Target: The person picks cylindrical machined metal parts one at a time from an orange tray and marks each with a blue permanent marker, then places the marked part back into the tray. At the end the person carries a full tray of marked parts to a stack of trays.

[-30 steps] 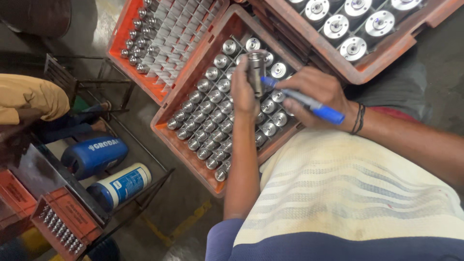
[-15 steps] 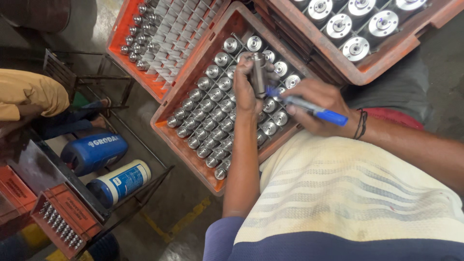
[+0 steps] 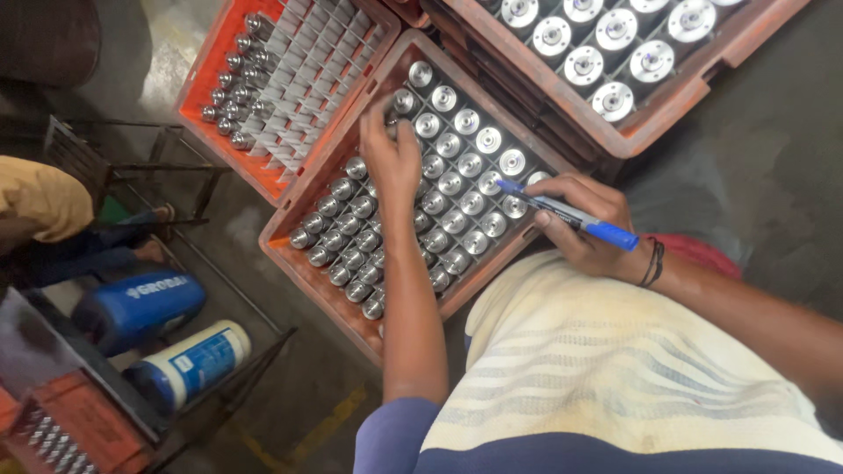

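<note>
An orange crate [image 3: 309, 268] on my lap holds rows of upright shiny metal cylinders [image 3: 457, 184]. My left hand [image 3: 392, 156] reaches over its far left rows, fingers curled down around one cylinder among the others. My right hand [image 3: 584, 230] rests at the crate's near right edge, gripping a blue marker [image 3: 575, 218]. The marker's tip points at the cylinder tops. My striped cream cloth [image 3: 606, 369] covers my lap just below the crate.
A second orange crate [image 3: 206, 66] with grey dividers and a few cylinders lies at the upper left. A crate [image 3: 694, 96] of larger round metal parts sits at the upper right. Two blue canisters [image 3: 136, 305] lie in a metal rack at the lower left, near another person's yellow sleeve [image 3: 39, 197].
My left hand held a cylinder up above the crate; it has moved left and down into the crate's far rows with it. The right hand and marker have barely shifted.
</note>
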Available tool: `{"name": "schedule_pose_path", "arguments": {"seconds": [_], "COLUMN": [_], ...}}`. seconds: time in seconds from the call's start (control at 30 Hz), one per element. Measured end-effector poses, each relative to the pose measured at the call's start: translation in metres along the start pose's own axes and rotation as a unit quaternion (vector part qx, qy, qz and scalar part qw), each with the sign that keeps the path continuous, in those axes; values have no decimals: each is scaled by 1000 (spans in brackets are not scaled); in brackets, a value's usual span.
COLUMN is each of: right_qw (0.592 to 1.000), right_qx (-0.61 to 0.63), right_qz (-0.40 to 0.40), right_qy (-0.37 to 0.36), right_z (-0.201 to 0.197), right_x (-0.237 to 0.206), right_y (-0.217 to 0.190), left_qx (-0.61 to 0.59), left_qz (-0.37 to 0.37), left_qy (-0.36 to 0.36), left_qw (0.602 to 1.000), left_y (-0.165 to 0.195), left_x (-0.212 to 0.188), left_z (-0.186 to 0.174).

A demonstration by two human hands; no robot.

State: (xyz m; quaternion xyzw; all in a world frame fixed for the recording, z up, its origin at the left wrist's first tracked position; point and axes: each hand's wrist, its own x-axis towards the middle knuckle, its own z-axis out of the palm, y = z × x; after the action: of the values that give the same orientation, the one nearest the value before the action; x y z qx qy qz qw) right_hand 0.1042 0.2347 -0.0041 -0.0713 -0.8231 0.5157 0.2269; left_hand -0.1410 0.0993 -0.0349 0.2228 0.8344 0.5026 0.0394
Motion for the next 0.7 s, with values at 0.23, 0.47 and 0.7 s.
{"name": "schedule_pose_path", "arguments": {"seconds": [0.23,0.47,0.7], "right_qw": [994,972,948], "right_qx": [-49,-80,-130], "right_qz": [-48,-114,-188], "right_qy": [-81,-191,-221], "right_z": [-3,14,70], "right_x": [40,92,94], "right_y": [-13,-6,-10], "left_qx": [75,213,-46], "left_qz": [-37,-148,-284], "left_qy": [117,321,324], "left_qw": [990,911,901], "left_y": [-16,-16,-45], "left_x": [-71,-170,-187], "left_z": [-62,-147,-211]}}
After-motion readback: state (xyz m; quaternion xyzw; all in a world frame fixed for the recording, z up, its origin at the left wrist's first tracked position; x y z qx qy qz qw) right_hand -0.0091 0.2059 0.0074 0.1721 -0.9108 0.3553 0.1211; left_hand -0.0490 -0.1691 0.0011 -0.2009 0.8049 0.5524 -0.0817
